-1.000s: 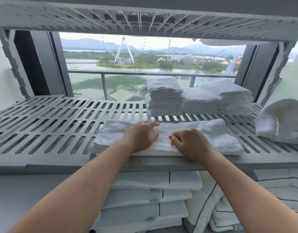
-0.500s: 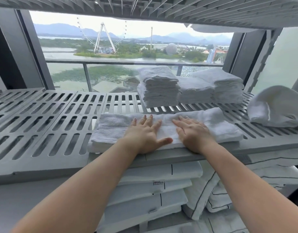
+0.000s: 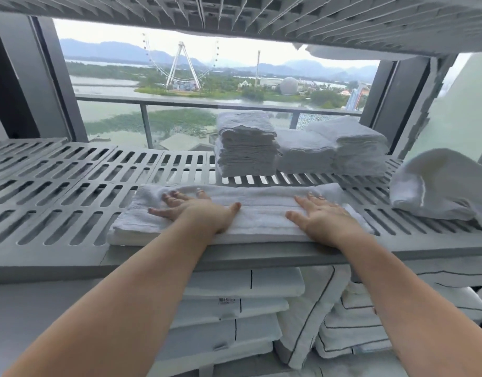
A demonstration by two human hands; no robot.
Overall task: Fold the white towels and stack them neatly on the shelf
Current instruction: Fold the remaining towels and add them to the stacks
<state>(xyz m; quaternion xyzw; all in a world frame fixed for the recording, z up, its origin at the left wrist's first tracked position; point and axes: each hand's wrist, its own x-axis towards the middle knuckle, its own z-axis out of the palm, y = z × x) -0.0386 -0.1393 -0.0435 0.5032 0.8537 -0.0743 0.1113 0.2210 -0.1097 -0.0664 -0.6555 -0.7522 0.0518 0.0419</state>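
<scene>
One folded white towel on slatted shelf, left hand and right hand pressing flat, fingers straight, now wider apart; three towel stacks behind; one loose towel right.

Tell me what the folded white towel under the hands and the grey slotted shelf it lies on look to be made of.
The long folded white towel looks like cotton terry: matte, fuzzy pile, with flat woven bands running along it. The grey slotted shelf looks like moulded plastic, though coated metal cannot be ruled out: smooth matte surface, evenly rounded slots, seams between panels.
</scene>
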